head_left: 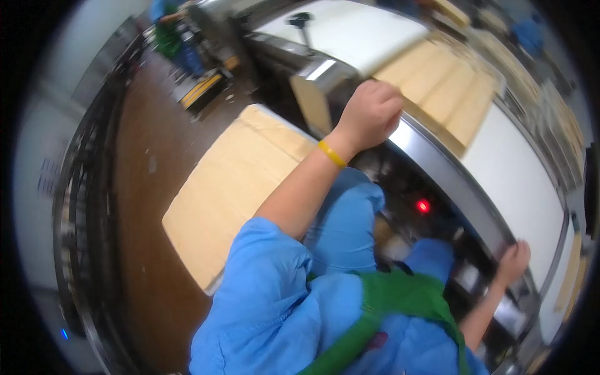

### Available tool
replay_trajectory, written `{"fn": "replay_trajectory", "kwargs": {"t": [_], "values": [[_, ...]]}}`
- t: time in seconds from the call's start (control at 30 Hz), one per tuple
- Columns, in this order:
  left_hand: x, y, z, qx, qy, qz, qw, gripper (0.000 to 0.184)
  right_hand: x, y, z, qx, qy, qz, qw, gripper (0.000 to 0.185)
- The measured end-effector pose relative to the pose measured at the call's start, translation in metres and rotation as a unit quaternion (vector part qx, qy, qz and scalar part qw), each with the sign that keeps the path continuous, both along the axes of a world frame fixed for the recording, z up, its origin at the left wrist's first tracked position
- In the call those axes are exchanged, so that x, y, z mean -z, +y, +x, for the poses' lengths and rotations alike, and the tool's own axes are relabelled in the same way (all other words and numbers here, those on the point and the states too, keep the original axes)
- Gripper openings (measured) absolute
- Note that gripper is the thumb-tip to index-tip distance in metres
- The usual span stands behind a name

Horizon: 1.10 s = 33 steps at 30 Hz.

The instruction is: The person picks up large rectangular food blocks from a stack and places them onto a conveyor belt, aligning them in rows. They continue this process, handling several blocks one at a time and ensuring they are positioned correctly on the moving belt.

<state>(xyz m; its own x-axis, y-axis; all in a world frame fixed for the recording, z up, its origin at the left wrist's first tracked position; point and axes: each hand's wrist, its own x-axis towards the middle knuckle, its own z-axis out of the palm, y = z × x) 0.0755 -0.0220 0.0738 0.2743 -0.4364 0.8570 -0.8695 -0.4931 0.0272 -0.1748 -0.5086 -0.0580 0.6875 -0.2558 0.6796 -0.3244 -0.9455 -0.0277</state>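
Observation:
My left hand [372, 114], with a yellow wristband, is closed with its fingers curled, at the near edge of pale, dough-like slabs [440, 87] on a white belt [515, 169]. Whatever its fingers may hold is hidden. My right hand [514, 261] is farther down the same machine, at the metal rail [447, 165]; its fingers are curled together and slightly blurred, and nothing held can be made out. Left of my body, under my left forearm, lies a large pale sheet [237, 194] on a tray.
A black knob [300, 20] stands by the upper part of the belt. Across the brown floor [150, 206], another person [175, 37] is beside equipment with a yellow-striped edge [201, 92]. Stacked pale slabs [559, 134] are at the right. A red light [423, 205] glows below the rail.

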Motion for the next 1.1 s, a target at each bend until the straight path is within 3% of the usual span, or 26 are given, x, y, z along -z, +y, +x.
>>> {"fn": "replay_trajectory", "kwargs": {"t": [0.13,0.27,0.4,0.47,0.57,0.67,0.77,1.1], "values": [[0.055,0.138,-0.034,-0.158,0.091,-0.024,0.983,0.017,-0.016,0.053,0.020,-0.106,-0.032,0.010,0.994,0.020],[0.130,0.282,-0.107,-0.403,0.204,-0.074,0.889,0.018,-0.030,0.099,0.058,-0.200,-0.041,0.051,0.978,0.020],[0.175,0.390,-0.187,-0.613,0.314,-0.171,0.704,0.026,-0.048,0.153,0.099,-0.311,-0.033,0.052,0.948,0.021],[0.182,0.426,-0.217,-0.660,0.351,-0.237,0.620,0.030,-0.058,0.180,0.116,-0.372,-0.031,0.020,0.928,0.022],[0.183,0.462,-0.253,-0.766,0.350,-0.167,0.513,0.034,-0.072,0.223,0.134,-0.433,-0.037,0.032,0.900,0.023],[0.170,0.474,-0.281,-0.815,0.429,-0.065,0.385,0.044,-0.085,0.256,0.140,-0.459,-0.039,0.031,0.887,0.023],[0.176,0.477,-0.285,-0.809,0.414,-0.174,0.379,0.051,-0.092,0.270,0.140,-0.469,-0.029,0.037,0.882,0.022],[0.178,0.528,-0.272,-0.755,0.510,-0.111,0.397,0.047,-0.094,0.263,0.148,-0.483,-0.005,0.033,0.875,0.020]]}}
